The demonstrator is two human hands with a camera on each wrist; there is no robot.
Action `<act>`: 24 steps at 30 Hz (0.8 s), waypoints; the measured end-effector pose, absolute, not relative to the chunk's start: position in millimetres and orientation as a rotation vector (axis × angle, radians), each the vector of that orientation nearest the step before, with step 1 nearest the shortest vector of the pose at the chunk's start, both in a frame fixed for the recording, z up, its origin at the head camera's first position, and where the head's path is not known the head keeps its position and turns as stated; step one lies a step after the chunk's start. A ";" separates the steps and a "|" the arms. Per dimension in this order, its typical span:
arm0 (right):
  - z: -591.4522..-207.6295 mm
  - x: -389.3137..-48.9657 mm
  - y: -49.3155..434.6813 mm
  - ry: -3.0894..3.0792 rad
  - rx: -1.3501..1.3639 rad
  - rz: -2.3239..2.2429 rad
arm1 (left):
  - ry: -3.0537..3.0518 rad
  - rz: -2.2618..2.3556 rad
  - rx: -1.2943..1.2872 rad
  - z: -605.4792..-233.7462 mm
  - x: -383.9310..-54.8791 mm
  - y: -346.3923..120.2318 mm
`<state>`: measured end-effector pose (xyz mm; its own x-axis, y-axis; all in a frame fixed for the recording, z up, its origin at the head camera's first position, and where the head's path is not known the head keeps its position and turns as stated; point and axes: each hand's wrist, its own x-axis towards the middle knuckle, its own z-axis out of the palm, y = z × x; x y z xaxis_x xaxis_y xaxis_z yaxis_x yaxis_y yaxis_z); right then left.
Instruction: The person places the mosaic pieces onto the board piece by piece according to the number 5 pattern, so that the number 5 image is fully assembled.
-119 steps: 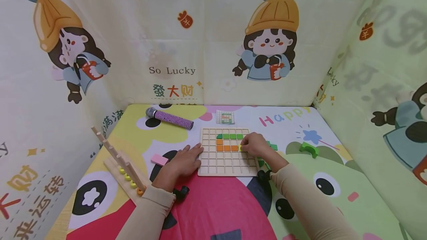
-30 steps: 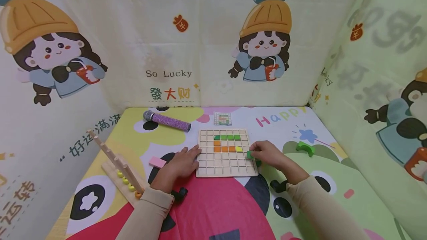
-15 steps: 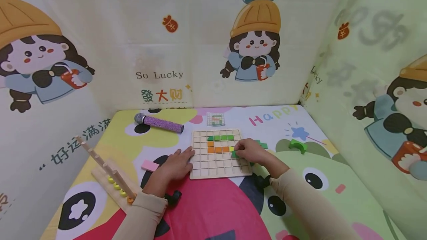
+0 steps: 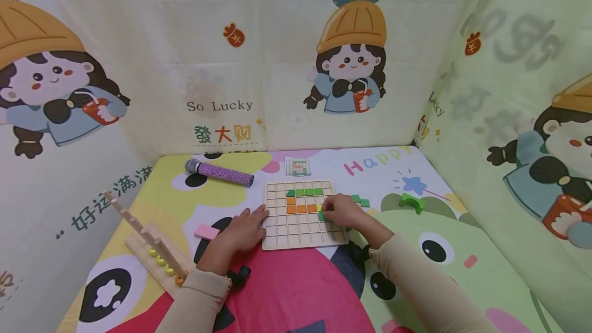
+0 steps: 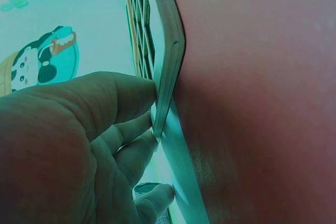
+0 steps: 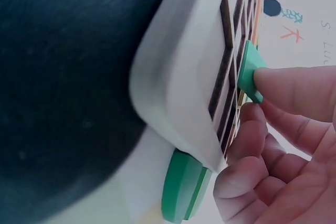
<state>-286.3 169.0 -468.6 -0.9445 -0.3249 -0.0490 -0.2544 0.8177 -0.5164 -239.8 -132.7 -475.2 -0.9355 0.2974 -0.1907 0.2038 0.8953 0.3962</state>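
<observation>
A wooden grid board [image 4: 277,235] lies on the table between the hands. On it stand a row of green tiles [image 4: 310,192], an orange L of tiles [image 4: 302,209] and a yellow tile [image 4: 319,207]. My right hand [image 4: 344,211] pinches a green square tile [image 6: 249,71] between thumb and fingers, in the cell just below the yellow one. In the right wrist view this tile is tilted against the grid. My left hand [image 4: 242,230] lies with fingers spread at the board's left edge, thumb and fingertips [image 5: 139,95] touching the rim.
More green blocks [image 4: 364,202] lie right of the board, with a green arch [image 4: 411,202] farther out. Behind is a pattern card [image 4: 297,167]. Leftward are a purple microphone [image 4: 224,173], a pink block [image 4: 206,231] and a wooden peg stand [image 4: 157,251] with rings.
The right hand let go of the yellow tile on the board, took a green tile at the right edge, and carried it left to below the yellow one. The left hand stays at the edge.
</observation>
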 end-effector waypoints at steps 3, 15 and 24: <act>-467.3 -285.4 166.0 2.903 -0.477 -0.709 | 2.818 0.547 0.376 -476.6 -240.1 -132.9; -467.2 -280.4 158.4 2.986 -0.538 -0.538 | 2.823 0.553 0.371 -480.3 -241.1 -131.9; -463.6 -277.8 168.7 2.943 -0.555 -0.616 | 2.825 0.544 0.364 -480.0 -240.5 -132.5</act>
<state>-277.8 168.7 -463.6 -0.9307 -0.3658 -0.0074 -0.3322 0.8532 -0.4021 -240.5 -132.5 -480.0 -0.9397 0.2863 -0.1870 0.1963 0.8994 0.3906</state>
